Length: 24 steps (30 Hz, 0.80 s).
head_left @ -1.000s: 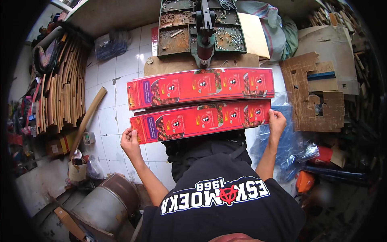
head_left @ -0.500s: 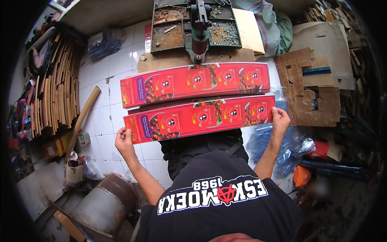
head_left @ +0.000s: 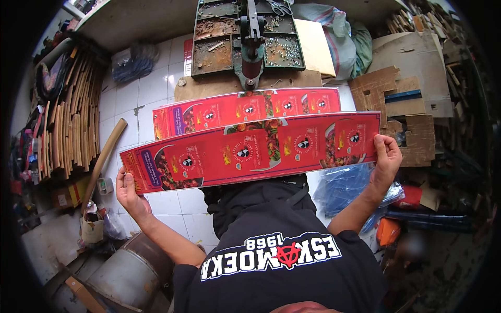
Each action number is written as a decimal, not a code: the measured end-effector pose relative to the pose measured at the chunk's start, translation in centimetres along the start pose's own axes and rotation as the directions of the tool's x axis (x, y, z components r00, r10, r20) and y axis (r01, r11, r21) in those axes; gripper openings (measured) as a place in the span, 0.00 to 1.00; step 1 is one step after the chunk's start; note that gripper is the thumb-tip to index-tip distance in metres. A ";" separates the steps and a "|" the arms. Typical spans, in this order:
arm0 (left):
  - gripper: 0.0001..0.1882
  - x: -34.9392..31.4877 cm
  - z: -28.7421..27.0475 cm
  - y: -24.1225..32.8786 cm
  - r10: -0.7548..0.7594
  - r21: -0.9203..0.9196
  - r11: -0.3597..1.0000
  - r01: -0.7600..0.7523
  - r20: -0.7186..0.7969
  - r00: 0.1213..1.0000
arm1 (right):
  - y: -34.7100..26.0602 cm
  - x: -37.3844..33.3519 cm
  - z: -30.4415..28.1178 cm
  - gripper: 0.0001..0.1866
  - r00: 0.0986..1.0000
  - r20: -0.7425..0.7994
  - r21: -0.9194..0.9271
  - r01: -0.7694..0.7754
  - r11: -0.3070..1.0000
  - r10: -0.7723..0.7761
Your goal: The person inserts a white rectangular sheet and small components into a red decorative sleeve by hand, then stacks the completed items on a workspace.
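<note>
A long red printed strip point(head_left: 282, 148) with food pictures is held up level between my two hands. My left hand point(head_left: 132, 197) pinches its left end, thumb on the printed face. At the opposite end my right hand point(head_left: 384, 159) grips the edge the same way. Behind it lies a second red printed strip point(head_left: 229, 112), partly covered by the held one. That rear strip rests on a brown board point(head_left: 308, 79), just under the head of a dark hand press point(head_left: 251, 65).
A green compartment tray point(head_left: 284, 52) of small metal parts stands around the press, with scissors point(head_left: 279, 7) at its far end. Cardboard pieces point(head_left: 75, 109) are stacked at the left. Cut cardboard point(head_left: 373, 86) and blue plastic film point(head_left: 342, 190) lie to the right. A metal drum point(head_left: 130, 271) sits lower left.
My hands have raised the nearer strip toward me, and it now looks larger and overlaps the rear strip. Both hands have spread outward with its ends. The rear strip stays by the press.
</note>
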<state>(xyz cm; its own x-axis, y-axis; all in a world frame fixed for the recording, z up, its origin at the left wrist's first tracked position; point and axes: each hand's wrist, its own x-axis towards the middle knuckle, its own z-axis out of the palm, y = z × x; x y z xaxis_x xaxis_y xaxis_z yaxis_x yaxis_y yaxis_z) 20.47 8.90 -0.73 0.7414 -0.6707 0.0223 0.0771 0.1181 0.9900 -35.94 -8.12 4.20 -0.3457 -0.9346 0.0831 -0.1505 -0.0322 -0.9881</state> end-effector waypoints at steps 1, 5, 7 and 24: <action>0.17 0.1 0.0 0.4 0.007 -0.013 1.000 -0.007 0.009 1.000 | -0.6 0.0 0.1 0.07 1.000 0.017 0.017 0.005 1.000 -0.005; 0.18 0.7 -1.0 0.6 -0.022 -0.048 0.999 0.023 0.015 1.000 | -1.6 0.3 0.8 0.06 0.991 0.133 0.163 -0.009 0.987 -0.013; 0.18 1.0 -1.8 0.4 -0.057 -0.043 0.997 0.057 0.008 0.998 | -1.9 0.3 1.6 0.06 0.987 0.156 0.235 -0.057 0.970 0.020; 0.37 0.2 2.4 -0.7 -0.107 -0.219 0.956 0.194 0.352 0.930 | 2.6 2.4 -0.5 0.07 0.997 0.058 0.299 -0.060 0.952 0.045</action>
<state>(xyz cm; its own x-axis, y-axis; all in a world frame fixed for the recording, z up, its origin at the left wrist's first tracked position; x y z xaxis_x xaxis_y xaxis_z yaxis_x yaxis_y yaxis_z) 18.97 6.88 -1.08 0.4462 -0.8942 -0.0366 0.3634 0.1436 0.9205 -37.60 -10.32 1.93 -0.2978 -0.9541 0.0312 0.1547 -0.0805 -0.9847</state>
